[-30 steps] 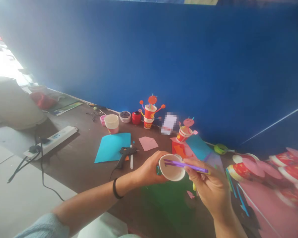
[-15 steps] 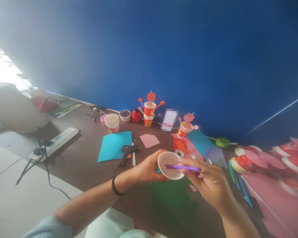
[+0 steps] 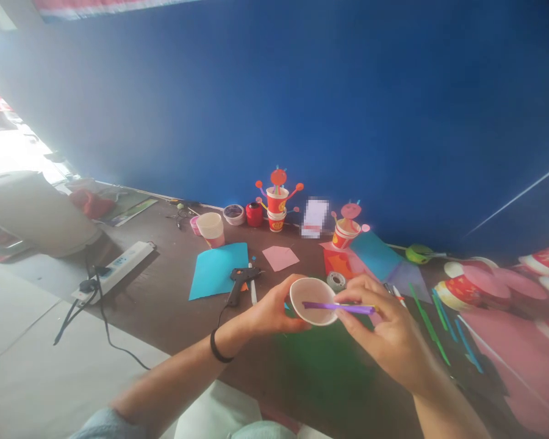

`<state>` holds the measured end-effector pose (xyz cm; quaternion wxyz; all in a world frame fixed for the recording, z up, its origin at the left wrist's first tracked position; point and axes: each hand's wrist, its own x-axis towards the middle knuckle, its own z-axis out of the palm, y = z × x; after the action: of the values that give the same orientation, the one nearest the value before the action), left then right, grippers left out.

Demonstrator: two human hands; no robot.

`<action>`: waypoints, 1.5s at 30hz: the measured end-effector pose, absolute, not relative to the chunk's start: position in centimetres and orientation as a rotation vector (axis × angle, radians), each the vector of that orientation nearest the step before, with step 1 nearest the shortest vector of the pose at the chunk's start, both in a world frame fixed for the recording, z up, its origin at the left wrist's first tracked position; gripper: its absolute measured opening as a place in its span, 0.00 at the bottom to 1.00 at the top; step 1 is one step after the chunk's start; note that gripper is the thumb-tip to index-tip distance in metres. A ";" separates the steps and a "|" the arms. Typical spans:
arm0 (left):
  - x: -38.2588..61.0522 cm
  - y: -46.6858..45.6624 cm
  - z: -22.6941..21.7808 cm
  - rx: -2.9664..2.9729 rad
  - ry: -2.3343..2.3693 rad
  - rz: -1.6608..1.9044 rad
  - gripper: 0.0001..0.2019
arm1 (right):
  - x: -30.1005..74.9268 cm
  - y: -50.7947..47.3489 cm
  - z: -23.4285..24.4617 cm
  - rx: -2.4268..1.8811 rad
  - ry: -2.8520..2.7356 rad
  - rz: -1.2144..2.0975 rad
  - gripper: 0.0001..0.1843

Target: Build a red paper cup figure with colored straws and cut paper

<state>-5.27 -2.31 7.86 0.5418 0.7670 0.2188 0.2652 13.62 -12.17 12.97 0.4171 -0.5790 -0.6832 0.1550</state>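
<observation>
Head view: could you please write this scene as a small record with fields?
Left hand: holds a paper cup, its mouth toward the camera
Right hand: holds a purple straw, one end at the cup's opening
Beyond the hands: glue gun at the blue sheet's right edge; tape roll
Far left: power strip
</observation>
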 end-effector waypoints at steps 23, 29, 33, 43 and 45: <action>-5.0 -3.6 5.8 2.055 0.789 0.750 0.30 | 10.1 -9.5 12.6 -1.878 -2.441 -0.071 0.13; -4.9 -3.9 4.4 1.925 0.800 0.817 0.30 | 9.7 -8.1 14.1 -1.929 -2.690 0.056 0.10; -4.8 -4.0 4.4 1.808 0.783 0.837 0.27 | 9.6 -8.2 14.3 -1.862 -2.668 0.023 0.12; -4.7 -3.5 3.6 1.443 0.521 0.890 0.27 | 8.7 -8.2 16.1 -1.781 -2.582 -0.020 0.10; -4.7 -3.4 3.1 1.340 0.490 0.892 0.27 | 8.4 -8.1 16.4 -1.757 -2.553 -0.055 0.10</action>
<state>-4.74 -3.45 3.08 0.6663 0.5938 0.2172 0.3953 8.45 -8.06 16.41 0.0211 -0.5668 -0.8234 -0.0177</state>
